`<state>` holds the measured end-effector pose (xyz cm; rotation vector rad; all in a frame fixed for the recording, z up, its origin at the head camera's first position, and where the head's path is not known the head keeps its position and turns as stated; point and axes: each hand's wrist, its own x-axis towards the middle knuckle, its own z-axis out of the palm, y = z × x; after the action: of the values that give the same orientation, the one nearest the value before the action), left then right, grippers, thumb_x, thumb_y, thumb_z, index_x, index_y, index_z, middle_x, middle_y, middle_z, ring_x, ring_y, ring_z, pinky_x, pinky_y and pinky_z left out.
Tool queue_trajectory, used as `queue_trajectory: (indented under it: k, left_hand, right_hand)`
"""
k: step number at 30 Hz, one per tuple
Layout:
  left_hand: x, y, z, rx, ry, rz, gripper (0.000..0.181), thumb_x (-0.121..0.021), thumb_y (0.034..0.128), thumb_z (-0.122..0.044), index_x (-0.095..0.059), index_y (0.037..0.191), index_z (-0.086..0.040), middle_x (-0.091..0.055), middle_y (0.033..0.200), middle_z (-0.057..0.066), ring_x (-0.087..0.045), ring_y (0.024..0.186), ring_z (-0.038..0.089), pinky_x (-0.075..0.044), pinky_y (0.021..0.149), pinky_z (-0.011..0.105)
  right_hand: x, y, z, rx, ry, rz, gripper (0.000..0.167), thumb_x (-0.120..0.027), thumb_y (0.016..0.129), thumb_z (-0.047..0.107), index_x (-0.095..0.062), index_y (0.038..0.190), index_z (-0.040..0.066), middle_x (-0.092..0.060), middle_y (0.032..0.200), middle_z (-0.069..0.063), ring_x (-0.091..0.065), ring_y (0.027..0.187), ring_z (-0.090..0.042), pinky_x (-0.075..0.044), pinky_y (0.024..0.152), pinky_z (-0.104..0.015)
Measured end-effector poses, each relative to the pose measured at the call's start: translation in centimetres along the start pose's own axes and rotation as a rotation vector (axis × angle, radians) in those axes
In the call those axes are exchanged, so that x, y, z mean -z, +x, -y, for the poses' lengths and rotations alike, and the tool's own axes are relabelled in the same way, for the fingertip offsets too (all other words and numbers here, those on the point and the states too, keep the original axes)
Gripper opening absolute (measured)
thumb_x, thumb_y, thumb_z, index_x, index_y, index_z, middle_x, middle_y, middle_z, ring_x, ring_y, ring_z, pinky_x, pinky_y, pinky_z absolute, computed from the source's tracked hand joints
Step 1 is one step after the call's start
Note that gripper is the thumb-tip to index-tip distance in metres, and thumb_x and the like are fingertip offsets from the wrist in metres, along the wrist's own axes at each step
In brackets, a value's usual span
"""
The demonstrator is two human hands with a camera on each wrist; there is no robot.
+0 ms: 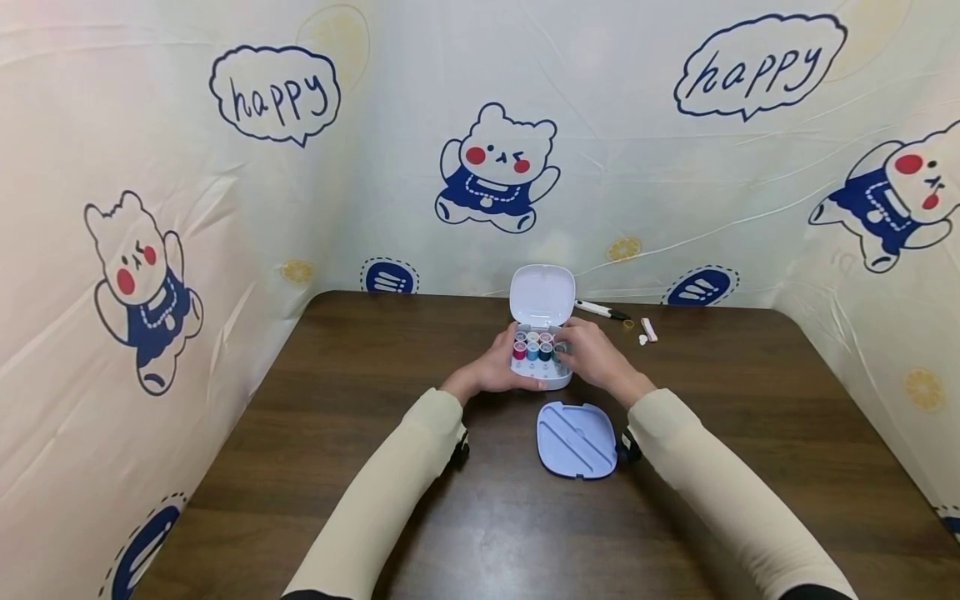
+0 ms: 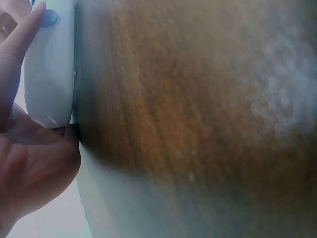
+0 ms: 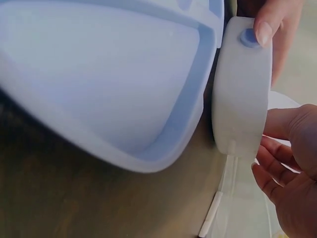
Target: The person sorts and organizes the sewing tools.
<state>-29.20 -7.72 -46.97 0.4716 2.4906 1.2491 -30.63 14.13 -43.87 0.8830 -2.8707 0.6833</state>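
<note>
A small white sewing box point(image 1: 555, 384) stands on the table with its lid point(image 1: 542, 293) raised. Two rows of coloured thread spools point(image 1: 533, 351) fill the upper part of its inside. My left hand point(image 1: 495, 364) grips the box along its left side, the thumb lying across the front by a blue button point(image 3: 250, 37). At the right end of the rows, my right hand point(image 1: 596, 354) reaches in with curled fingers and pinches a thread spool point(image 1: 559, 349), partly covered by the fingertips. The right wrist view hides those fingertips behind the box wall.
A light blue tray point(image 1: 576, 440) with a diagonal divider lies in front of the box. Behind and to the right are a white and black pen-like tool point(image 1: 600, 311), a yellowish ring point(image 1: 628, 324) and small white pieces point(image 1: 648, 330). A printed curtain point(image 1: 645, 167) borders the brown table point(image 1: 360, 358).
</note>
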Motion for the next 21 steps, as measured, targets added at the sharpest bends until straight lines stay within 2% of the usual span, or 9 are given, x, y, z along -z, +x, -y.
queue_trajectory:
  k: [7, 15, 21]
  left_hand:
    - [0.1, -0.3, -0.2, -0.026, -0.001, -0.006, 0.124, -0.089, 0.0792, -0.039, -0.001, 0.163, -0.013, -0.020, 0.159, 0.019, -0.033, 0.140, 0.032, -0.030, 0.118, 0.048]
    - [-0.2, 1.1, 1.1, 0.017, 0.029, 0.018, 0.128, -0.089, 0.0784, -0.042, 0.005, 0.163, -0.019, -0.016, 0.162, 0.016, -0.031, 0.140, 0.028, -0.031, 0.118, 0.046]
    - [-0.2, 1.6, 1.4, 0.032, 0.028, 0.024, 0.134, -0.091, 0.0739, -0.046, 0.006, 0.163, -0.018, -0.014, 0.163, 0.016, -0.032, 0.141, 0.029, -0.030, 0.119, 0.046]
  right_hand:
    - [1.0, -0.5, 0.2, -0.004, 0.022, 0.014, 0.028, -0.077, 0.090, 0.005, -0.074, 0.116, -0.004, -0.067, 0.116, -0.021, -0.066, 0.104, -0.034, -0.057, 0.088, -0.044]
    - [2.4, -2.0, 1.0, 0.008, -0.002, 0.020, 0.038, -0.074, 0.094, 0.013, -0.067, 0.128, -0.003, -0.066, 0.119, -0.020, -0.064, 0.100, -0.029, -0.056, 0.086, -0.044]
    - [2.6, -3.7, 2.0, 0.005, -0.026, 0.027, 0.046, -0.073, 0.096, 0.018, -0.061, 0.135, -0.001, -0.065, 0.121, -0.019, -0.065, 0.101, -0.030, -0.056, 0.087, -0.046]
